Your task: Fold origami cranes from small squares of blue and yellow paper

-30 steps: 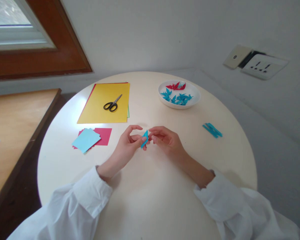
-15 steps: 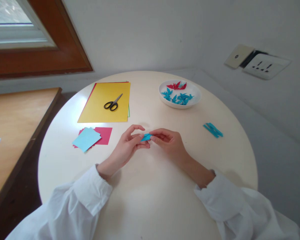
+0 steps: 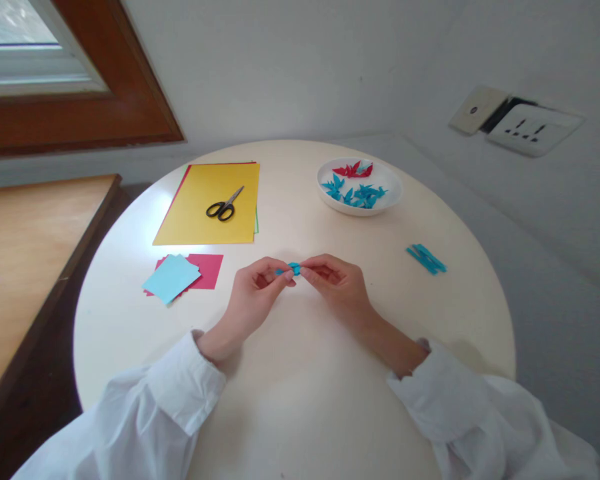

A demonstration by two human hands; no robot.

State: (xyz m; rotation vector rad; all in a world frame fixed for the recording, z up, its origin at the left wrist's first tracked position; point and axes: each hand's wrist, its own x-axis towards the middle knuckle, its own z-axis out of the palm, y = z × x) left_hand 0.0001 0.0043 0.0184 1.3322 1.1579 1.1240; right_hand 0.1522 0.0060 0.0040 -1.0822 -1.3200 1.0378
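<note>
A small piece of folded blue paper [image 3: 295,268] is held between my two hands above the middle of the table. My left hand [image 3: 257,293] pinches its left side between thumb and fingers. On the other side, my right hand [image 3: 337,283] grips the right end with thumb and forefinger. My fingertips cover much of the paper, so its exact folded shape is hidden. Beyond my right hand, a white plate [image 3: 397,195] bears several folded paper cranes [image 3: 367,195], mostly blue, with red ones at the back.
Black-handled scissors [image 3: 225,205] lie on yellow paper sheets [image 3: 190,203] at the back left. Light blue squares [image 3: 173,279] overlap pink squares [image 3: 210,270] in front of them. Several folded blue strips [image 3: 427,259] rest at the right of the round table [image 3: 300,400].
My left hand's fingers, raised and spread earlier, have closed in on the blue paper, which now shows less between my hands. My right hand has barely moved.
</note>
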